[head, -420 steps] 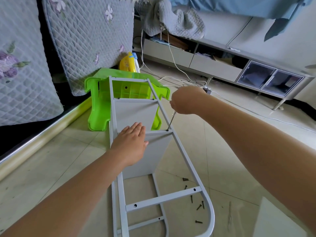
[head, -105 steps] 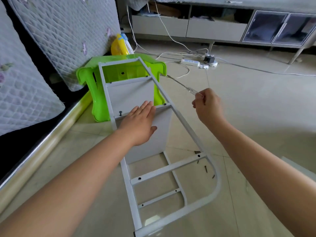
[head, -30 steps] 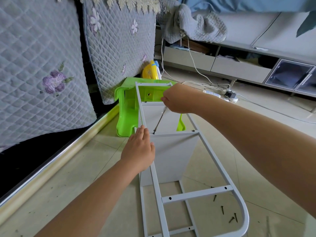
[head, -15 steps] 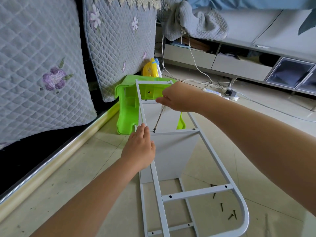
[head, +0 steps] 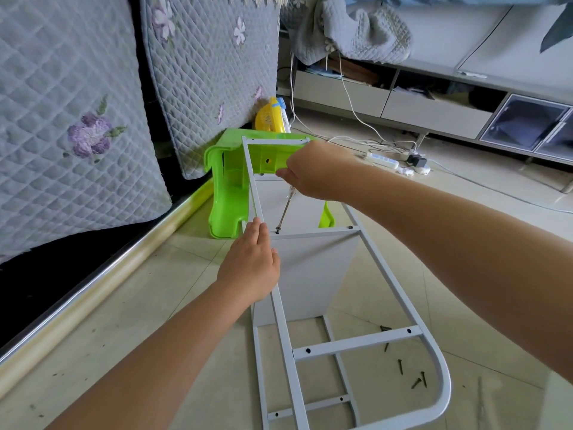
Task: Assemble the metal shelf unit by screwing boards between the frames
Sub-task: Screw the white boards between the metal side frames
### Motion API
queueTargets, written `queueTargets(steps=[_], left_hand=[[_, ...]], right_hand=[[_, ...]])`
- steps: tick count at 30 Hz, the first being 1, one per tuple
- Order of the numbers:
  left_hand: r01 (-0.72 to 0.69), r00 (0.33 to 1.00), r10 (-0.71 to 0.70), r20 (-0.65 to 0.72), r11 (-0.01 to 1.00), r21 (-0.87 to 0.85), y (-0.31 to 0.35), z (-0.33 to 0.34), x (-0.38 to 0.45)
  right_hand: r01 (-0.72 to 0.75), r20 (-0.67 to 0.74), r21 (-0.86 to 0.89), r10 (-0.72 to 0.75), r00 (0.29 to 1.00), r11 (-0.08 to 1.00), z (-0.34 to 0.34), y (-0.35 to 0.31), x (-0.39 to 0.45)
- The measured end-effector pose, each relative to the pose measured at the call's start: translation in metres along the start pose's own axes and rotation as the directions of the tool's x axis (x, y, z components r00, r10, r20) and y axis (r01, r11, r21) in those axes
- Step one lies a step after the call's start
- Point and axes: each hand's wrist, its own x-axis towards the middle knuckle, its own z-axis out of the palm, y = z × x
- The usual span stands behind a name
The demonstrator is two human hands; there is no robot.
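Right hand (head: 313,173): fingers curled round the handle of a screwdriver (head: 284,210); the handle is mostly hidden inside the fist.
Screwdriver: shaft slants down and to the left, tip seated on a screw (head: 277,231) at the left end of the board's top edge.
Left hand (head: 250,264): fingers straight and together, lying flat along the left rail of the upper frame (head: 384,271), where rail and board meet.
Board (head: 305,271): white panel on edge between the two frames, top edge against the upper frame's crossbar; a second screw head (head: 350,227) shows at its right end.
Second board (head: 279,197): farther along, also between the frames, largely behind the right hand.
Frames: white metal, rounded near end; the lower frame (head: 259,361) lies on the floor, its far end by a green plastic stool (head: 226,193).
Floor (head: 161,293): pale glossy tile, speckled with dirt; loose dark screws (head: 401,366) scattered just right of the frame's near crossbar.
Room, left: quilted grey floral cushions (head: 77,119) leaning upright above a metal-edged base (head: 93,293).
Room, far: a yellow object (head: 271,117) behind the stool; a white power strip (head: 383,160) with cables; a low grey cabinet (head: 434,110) with a grey blanket (head: 356,29) draped over it.
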Motion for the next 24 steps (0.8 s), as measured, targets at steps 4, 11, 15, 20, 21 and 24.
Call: queueTargets(steps=[4, 11, 15, 20, 21, 24], left_hand=[[0.003, 1.000, -0.003, 0.002, 1.000, 0.004, -0.0004, -0.0001, 0.0014], [0.002, 1.000, -0.003, 0.013, 1.000, 0.018, -0.0010, -0.0004, 0.0025], [0.004, 1.000, -0.004, 0.001, 1.000, 0.025, -0.0001, -0.0023, 0.0036], [0.007, 1.000, -0.007, 0.007, 0.999, 0.049, 0.0002, -0.0032, 0.0045], [0.005, 1.000, -0.005, 0.008, 0.998, 0.064, 0.0000, -0.0030, 0.0044], [0.013, 1.000, -0.016, 0.020, 0.993, 0.114, 0.0000, -0.0027, 0.0046]], right_hand=[[0.017, 0.071, 0.132, -0.026, 0.997, 0.991, -0.0033, -0.0002, 0.0005], [0.055, 0.100, 0.128, -0.068, 0.993, 0.990, -0.0062, 0.0057, -0.0003], [0.034, 0.127, -0.131, -0.017, 0.992, 0.991, -0.0076, 0.0048, -0.0001], [0.009, 0.152, 0.127, -0.029, 0.988, 0.992, -0.0038, 0.0046, 0.0041], [0.021, 0.170, 0.168, -0.050, 0.984, 0.986, -0.0050, 0.0046, 0.0047], [0.037, 0.180, 0.188, -0.071, 0.981, 0.981, -0.0078, 0.0030, 0.0053]])
